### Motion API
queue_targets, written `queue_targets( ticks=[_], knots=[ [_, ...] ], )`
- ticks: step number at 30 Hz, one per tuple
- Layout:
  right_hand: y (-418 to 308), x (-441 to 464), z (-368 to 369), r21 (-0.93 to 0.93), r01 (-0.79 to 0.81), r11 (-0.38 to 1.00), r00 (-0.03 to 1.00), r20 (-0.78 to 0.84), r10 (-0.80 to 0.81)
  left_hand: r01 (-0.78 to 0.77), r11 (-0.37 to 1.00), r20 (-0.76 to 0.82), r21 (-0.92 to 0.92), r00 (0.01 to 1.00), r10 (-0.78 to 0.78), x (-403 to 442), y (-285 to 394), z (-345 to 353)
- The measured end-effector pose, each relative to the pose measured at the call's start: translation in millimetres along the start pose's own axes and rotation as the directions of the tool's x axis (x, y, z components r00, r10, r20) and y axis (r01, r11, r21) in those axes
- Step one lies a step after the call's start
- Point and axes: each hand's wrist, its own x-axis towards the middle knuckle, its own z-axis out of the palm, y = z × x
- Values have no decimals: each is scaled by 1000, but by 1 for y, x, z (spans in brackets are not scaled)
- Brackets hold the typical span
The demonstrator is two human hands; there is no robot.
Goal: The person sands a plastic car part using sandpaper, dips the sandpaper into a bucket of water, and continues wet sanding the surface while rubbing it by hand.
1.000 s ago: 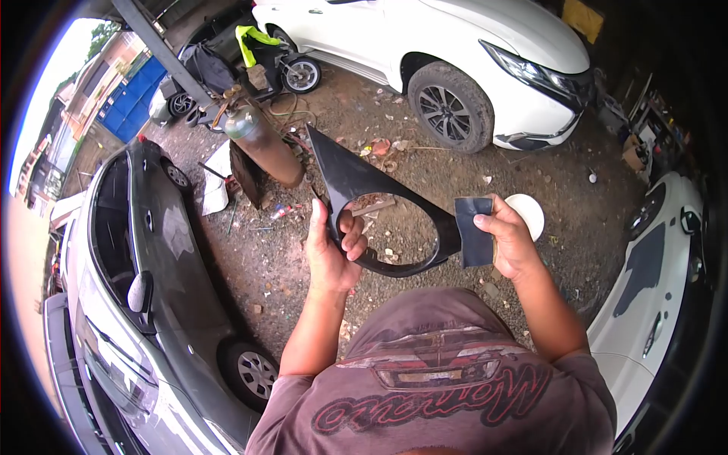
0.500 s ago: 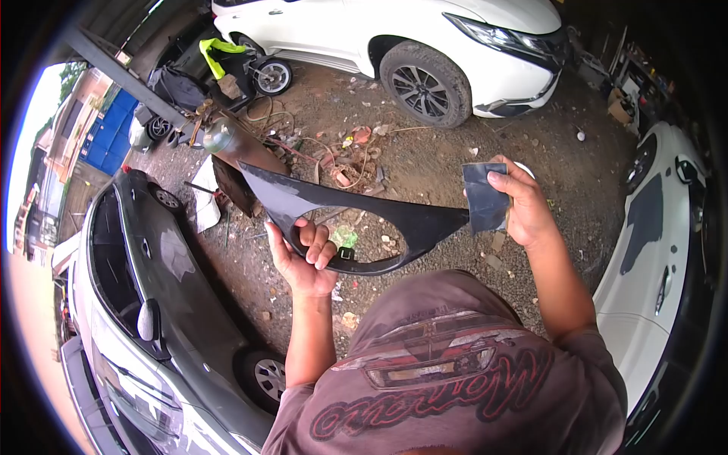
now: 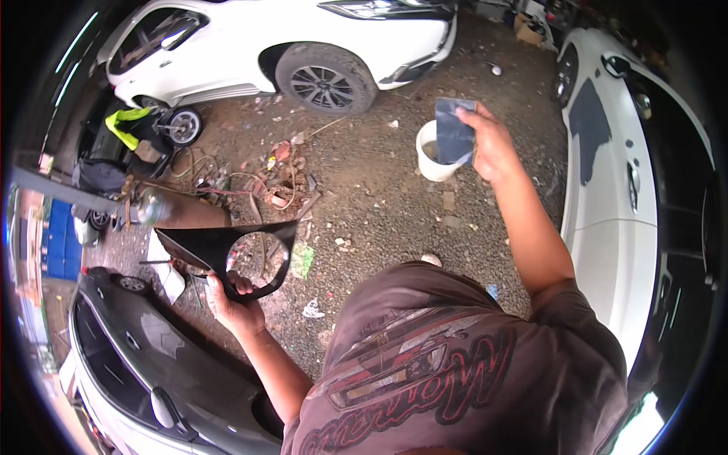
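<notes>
Red-outlined script, apparently "Monaro", is borne by the shirt [image 3: 425,364], its letters partly creased. One black panel [image 3: 214,252] with a rounded opening is grasped at its near rim by the fingers of the left hand [image 3: 235,303], above the gravel ground [image 3: 379,220]. One dark sheet [image 3: 453,129] is pinched by the right hand's fingers [image 3: 493,148], overlapping one white tub [image 3: 434,170]; whether they touch cannot be told. The ground is bordered by one white car [image 3: 235,45] at its far edge and one grey-patched car [image 3: 610,197] at its right edge.
</notes>
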Motion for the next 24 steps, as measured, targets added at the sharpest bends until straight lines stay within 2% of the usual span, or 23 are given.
queue_targets(
  ticks=[2,4,6,8,10,12,13,14,16,18,21,22,23,24],
  knots=[
    [7,18,-52,-1,79,997,987,-143,-78,-2,979,-48,202,999,12,7,-19,-13],
    [13,11,-94,-36,72,997,961,-265,-79,-6,953,-63,303,998,27,19,-45,-17],
    [24,3,-121,-70,61,996,920,-384,-84,73,952,-2,299,997,-76,37,-77,-18],
    [34,-10,-140,-55,-52,997,865,-501,18,157,931,49,330,982,-183,52,-112,7],
    [59,2,-186,-52,-55,997,863,-505,21,213,874,212,436,920,-330,71,-151,32],
    [62,11,-209,-224,-238,945,842,-533,86,260,848,316,461,845,-431,86,-195,74],
    [71,28,-231,-228,-216,949,854,-516,70,293,817,343,497,798,-495,93,-216,100],
    [82,48,-253,-220,-216,951,845,-530,69,348,821,397,453,746,-535,102,-243,126],
    [96,96,-294,-78,-132,988,831,-552,67,400,777,423,485,670,-609,115,-299,188],
    [106,151,-322,-47,-123,991,816,-574,74,432,722,415,541,610,-675,133,-375,240],
    [130,258,-368,-43,-248,968,794,-581,178,442,567,330,695,505,-798,158,-498,323],
    [154,293,-390,-28,-308,951,786,-571,238,401,604,361,689,533,-766,157,-545,345],
    [195,327,-426,-130,-341,931,831,-505,234,332,556,355,762,504,-787,163,-595,356],
    [210,351,-433,-237,-356,904,840,-506,199,264,509,351,819,471,-809,170,-643,368]
  ],
)
